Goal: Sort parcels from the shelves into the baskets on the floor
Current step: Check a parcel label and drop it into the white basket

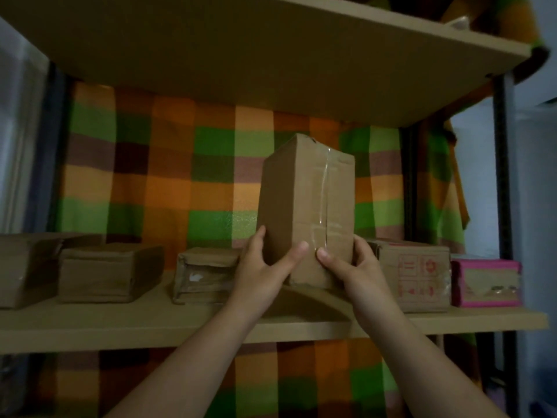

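A tall brown cardboard parcel [307,203] with a taped seam stands upright on the middle shelf [150,324]. My left hand [265,270] grips its lower left side, thumb on the front face. My right hand [349,267] grips its lower right side, thumb near the tape. Other parcels lie on the same shelf: two flat brown ones [110,271] [24,267] at the left, a small taped one [205,274] beside my left hand, a brown box with red handling marks [413,276] and a pink box [486,282] at the right. No basket is in view.
The upper shelf board [271,49] hangs close above the tall parcel. A checked orange and green cloth [168,176] covers the back of the rack. A black upright post [503,191] stands at the right edge.
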Action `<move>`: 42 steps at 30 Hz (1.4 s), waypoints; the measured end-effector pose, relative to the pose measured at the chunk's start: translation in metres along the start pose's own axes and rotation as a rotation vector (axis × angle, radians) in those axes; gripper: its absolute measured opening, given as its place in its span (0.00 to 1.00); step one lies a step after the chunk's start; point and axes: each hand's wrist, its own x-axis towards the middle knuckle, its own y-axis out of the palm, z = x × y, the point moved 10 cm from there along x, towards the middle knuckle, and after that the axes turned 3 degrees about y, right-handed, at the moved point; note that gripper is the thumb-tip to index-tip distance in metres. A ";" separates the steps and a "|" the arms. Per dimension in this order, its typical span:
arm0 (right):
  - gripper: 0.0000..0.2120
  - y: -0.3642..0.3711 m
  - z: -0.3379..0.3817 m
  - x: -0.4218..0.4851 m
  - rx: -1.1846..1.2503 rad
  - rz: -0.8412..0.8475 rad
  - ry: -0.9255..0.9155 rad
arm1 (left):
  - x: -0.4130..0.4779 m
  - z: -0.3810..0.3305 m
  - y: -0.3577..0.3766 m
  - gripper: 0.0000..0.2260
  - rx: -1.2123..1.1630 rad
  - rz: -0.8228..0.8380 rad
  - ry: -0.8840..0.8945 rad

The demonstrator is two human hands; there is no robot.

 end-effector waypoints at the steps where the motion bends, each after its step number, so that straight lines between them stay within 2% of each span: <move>1: 0.20 0.000 0.004 -0.001 -0.009 -0.005 -0.035 | 0.000 0.001 0.003 0.52 -0.014 0.007 -0.007; 2: 0.21 -0.001 0.007 -0.002 -0.026 -0.009 -0.062 | 0.002 0.003 0.003 0.51 -0.055 0.001 -0.009; 4: 0.22 0.000 0.012 -0.004 -0.056 -0.001 -0.087 | 0.003 0.007 -0.001 0.40 -0.197 -0.028 -0.006; 6: 0.21 0.000 0.013 -0.006 -0.048 0.025 -0.089 | 0.001 0.009 -0.003 0.35 -0.294 -0.035 -0.012; 11: 0.19 0.005 0.010 -0.010 -0.037 0.059 -0.075 | -0.005 0.012 -0.007 0.36 -0.367 -0.051 -0.030; 15: 0.16 0.007 0.011 -0.012 -0.047 0.055 -0.090 | -0.008 0.010 -0.010 0.29 -0.368 -0.060 -0.019; 18: 0.14 0.003 0.006 -0.011 0.070 0.071 -0.020 | -0.010 0.010 -0.010 0.28 -0.450 -0.007 -0.053; 21: 0.25 -0.001 -0.005 -0.005 0.139 0.082 0.082 | -0.013 0.015 -0.007 0.32 -0.528 0.058 -0.116; 23: 0.42 0.003 -0.016 -0.003 0.133 0.130 0.169 | -0.014 0.022 -0.005 0.31 -0.582 0.084 -0.162; 25: 0.58 0.011 -0.026 -0.004 0.140 0.216 0.250 | -0.016 0.027 -0.003 0.24 -0.661 0.097 -0.202; 27: 0.60 0.019 -0.031 -0.007 0.107 0.299 0.290 | -0.015 0.030 -0.002 0.21 -0.726 0.105 -0.223; 29: 0.53 0.018 -0.032 -0.006 0.077 0.297 0.278 | -0.014 0.028 -0.003 0.18 -0.722 0.098 -0.223; 32: 0.47 -0.004 -0.033 0.004 0.073 0.105 0.200 | -0.008 0.019 -0.014 0.18 -0.375 0.010 -0.126; 34: 0.48 -0.014 -0.031 0.004 -0.025 0.001 0.149 | -0.004 0.008 -0.024 0.19 -0.128 -0.094 0.002; 36: 0.48 -0.017 -0.025 0.002 -0.146 -0.058 0.096 | -0.003 0.000 -0.025 0.21 0.007 -0.139 0.087; 38: 0.48 -0.015 -0.017 0.000 -0.221 -0.102 0.034 | -0.004 -0.002 -0.015 0.28 0.020 -0.089 0.099; 41: 0.46 -0.012 -0.007 -0.003 -0.267 -0.129 -0.027 | -0.004 0.007 0.001 0.48 -0.038 0.023 0.025; 42: 0.46 -0.012 -0.007 -0.003 -0.279 -0.136 -0.033 | -0.004 0.009 0.001 0.51 -0.036 0.018 0.021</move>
